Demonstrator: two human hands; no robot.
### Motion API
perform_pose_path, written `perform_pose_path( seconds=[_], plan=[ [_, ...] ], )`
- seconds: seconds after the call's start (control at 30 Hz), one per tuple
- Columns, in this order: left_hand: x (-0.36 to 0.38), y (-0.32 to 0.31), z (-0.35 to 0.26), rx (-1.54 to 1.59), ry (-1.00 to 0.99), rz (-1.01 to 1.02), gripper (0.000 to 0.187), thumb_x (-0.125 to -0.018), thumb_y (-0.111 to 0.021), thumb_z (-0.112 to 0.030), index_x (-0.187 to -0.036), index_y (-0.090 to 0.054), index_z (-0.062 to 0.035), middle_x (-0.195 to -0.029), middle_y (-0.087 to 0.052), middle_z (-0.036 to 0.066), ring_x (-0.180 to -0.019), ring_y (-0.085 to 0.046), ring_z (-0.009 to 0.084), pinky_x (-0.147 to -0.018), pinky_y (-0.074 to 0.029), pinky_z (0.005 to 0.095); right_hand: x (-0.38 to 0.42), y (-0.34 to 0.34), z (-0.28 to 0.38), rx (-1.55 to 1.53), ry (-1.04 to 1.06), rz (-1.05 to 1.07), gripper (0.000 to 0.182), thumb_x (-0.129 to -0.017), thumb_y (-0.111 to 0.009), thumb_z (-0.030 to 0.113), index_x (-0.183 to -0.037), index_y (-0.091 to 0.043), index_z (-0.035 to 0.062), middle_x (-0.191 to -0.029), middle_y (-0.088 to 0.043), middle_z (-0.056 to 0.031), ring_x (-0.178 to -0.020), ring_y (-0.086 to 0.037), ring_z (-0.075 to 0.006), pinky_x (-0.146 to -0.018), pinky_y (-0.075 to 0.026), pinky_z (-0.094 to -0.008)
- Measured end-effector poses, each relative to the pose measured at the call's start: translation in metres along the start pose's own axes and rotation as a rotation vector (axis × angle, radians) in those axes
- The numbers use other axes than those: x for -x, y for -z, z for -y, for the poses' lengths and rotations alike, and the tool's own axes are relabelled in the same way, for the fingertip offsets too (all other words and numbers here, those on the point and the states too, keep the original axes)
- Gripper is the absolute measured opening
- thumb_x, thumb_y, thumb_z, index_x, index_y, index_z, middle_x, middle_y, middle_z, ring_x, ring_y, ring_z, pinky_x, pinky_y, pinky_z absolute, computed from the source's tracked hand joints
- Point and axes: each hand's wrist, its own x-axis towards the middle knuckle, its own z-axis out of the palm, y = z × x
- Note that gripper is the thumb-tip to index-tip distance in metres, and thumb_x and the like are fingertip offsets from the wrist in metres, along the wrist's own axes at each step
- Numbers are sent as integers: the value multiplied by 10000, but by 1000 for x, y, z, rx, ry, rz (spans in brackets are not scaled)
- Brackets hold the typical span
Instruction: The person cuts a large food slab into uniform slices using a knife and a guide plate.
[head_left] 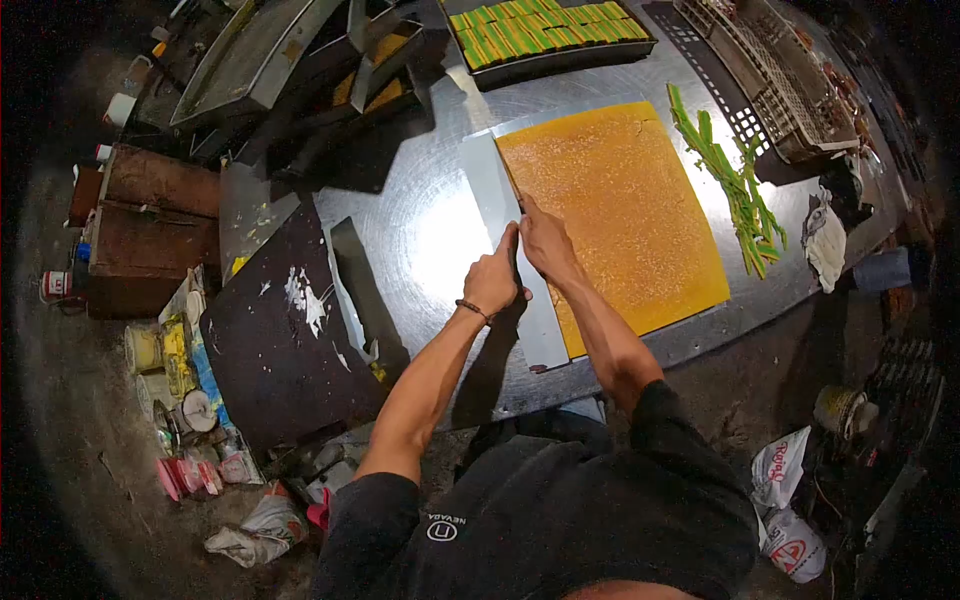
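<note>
Pressing on a long flat metal straightedge (500,215), the left hand (493,282) and right hand (545,243) lie close together at the left edge of a large orange rectangular slab (625,205) on the shiny steel table (420,235). The left hand's fingers are curled shut; whether around a blade cannot be told. Green cut strips (738,185) lie right of the slab; a tray of green-yellow pieces (545,30) stands beyond.

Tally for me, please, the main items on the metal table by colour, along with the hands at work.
Orange slab: 1
Grey metal straightedge: 1
Piles of green strips: 1
Trays of green-and-yellow pieces: 1
Hands, left hand and right hand: 2
Total: 6
</note>
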Motion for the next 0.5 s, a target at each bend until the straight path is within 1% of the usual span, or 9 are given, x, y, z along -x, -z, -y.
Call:
perform_pose_path(
  seconds=[0.1, 0.13, 0.17, 0.23, 0.27, 0.33, 0.47, 0.5],
  plan=[
    [0, 0, -1, -18, 23, -4, 1142, -585, -904, -171, -1516, -242, -161, -863, -677, 308, -865, -665, 493, -769, -531, 536, 2, -2, 0, -26, 13, -22, 442, -974, -445, 200, -1388, -450, 45, -1107, -634, -312, -1031, -614, -482, -847, -490, -547],
    [-1, 0, -2, -28, 39, 8, 1138, -591, -899, -164, -1518, -241, -172, -856, -681, 297, -859, -666, 489, -767, -532, 536, -4, -10, -9, -71, 93, -81, 423, -981, -439, 214, -1368, -456, 47, -1074, -642, -308, -1009, -613, -498, -837, -487, -553],
    [1, 1, -3, -30, 40, 13, 1138, -591, -899, -164, -1518, -241, -172, -856, -681, 297, -859, -666, 489, -767, -532, 536, -8, -12, -10, -74, 88, -82, 423, -981, -439, 214, -1368, -456, 47, -1074, -642, -308, -1009, -613, -498, -837, -487, -553],
    [2, 3, -6, -19, 53, 19, 1136, -597, -898, -169, -1521, -236, -170, -857, -683, 294, -854, -665, 492, -759, -531, 537, -12, -15, -13, -36, 62, -81, 437, -976, -453, 166, -1397, -462, 55, -979, -636, -336, -915, -634, -485, -779, -491, -531],
    [2, 3, -5, -23, 46, 21, 1136, -597, -898, -169, -1521, -236, -170, -857, -683, 294, -854, -665, 492, -759, -531, 537, -6, -10, -10, -38, 60, -90, 437, -976, -453, 166, -1397, -462, 55, -979, -636, -336, -915, -634, -485, -779, -491, -531],
    [2, -1, -1, -26, 6, -13, 1148, -595, -902, -182, -1524, -228, -160, -845, -679, 297, -849, -663, 496, -748, -527, 541, 13, 2, 2, 5, -14, -25, 424, -979, -448, 187, -1383, -469, 60, -970, -640, -330, -900, -634, -490, -765, -490, -539],
    [-1, -4, 2, -41, 10, 2, 1160, -591, -903, -189, -1529, -221, -150, -827, -675, 300, -839, -662, 497, -742, -525, 542, 4, 0, 5, 49, -61, -46, 402, -986, -435, 210, -1355, -489, 62, -955, -647, -321, -898, -632, -491, -767, -488, -541],
    [0, -4, 1, -31, 9, -5, 1156, -593, -898, -185, -1530, -222, -148, -819, -674, 300, -833, -662, 497, -741, -524, 542, 5, 6, 14, 12, -82, -17, 384, -992, -422, 233, -1325, -502, 62, -996, -648, -315, -940, -625, -497, -798, -486, -556]
  ],
)
